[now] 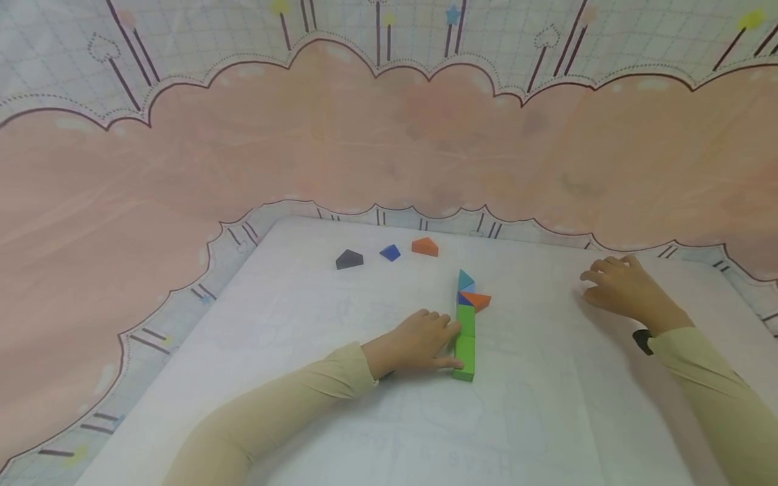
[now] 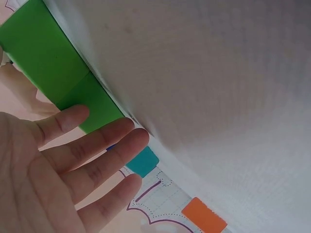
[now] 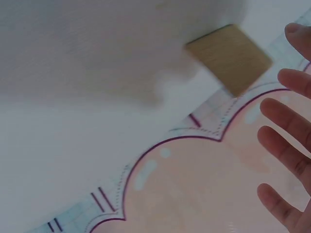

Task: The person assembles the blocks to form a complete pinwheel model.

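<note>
Currently, head view: left hand [image 1: 419, 341] loosely spread, touching the left side of two smooth bright-green rectangular blocks [image 1: 464, 343], end to end on the white worktop [image 1: 547, 412]; right hand [image 1: 623, 287] well apart, slightly bent, no hold visible. Left wrist: fingers extended, no grip; light, even side pressure should keep the pair aligned. Right wrist: fingers spread; blurred tan square piece [image 3: 231, 60] apart from them.
</note>
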`<state>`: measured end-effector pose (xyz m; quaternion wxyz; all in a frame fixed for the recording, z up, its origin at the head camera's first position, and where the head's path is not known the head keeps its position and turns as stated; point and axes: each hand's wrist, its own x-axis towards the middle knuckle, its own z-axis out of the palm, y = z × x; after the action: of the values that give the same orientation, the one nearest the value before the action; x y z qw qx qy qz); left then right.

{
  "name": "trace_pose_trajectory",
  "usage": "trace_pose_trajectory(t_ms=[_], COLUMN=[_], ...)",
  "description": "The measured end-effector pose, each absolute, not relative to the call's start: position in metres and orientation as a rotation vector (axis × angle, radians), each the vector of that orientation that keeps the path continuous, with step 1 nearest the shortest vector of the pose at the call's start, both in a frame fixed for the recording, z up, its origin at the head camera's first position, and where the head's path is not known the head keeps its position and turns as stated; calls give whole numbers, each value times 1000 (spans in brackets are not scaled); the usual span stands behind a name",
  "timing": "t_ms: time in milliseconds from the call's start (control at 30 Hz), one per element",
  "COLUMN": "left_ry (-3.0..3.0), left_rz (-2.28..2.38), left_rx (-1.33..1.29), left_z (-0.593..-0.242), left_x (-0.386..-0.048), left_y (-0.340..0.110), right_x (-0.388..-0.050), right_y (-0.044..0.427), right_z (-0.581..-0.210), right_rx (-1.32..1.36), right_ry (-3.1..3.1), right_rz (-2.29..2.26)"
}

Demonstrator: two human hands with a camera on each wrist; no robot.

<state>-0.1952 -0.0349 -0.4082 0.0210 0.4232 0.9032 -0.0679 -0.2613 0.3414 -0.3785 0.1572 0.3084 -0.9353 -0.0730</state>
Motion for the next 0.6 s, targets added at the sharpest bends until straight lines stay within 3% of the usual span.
trace_pose_trajectory(t_ms=[600], left_ry=[2795], left_rz=[-191], left_rx=[1303], left_z=[-409], left_x=[-197], left_y=[-35], right_x=[-272], right_y=[356], right_z=[-392], right_rx=[1029], right_ry=[-2558], right_rz=[-137])
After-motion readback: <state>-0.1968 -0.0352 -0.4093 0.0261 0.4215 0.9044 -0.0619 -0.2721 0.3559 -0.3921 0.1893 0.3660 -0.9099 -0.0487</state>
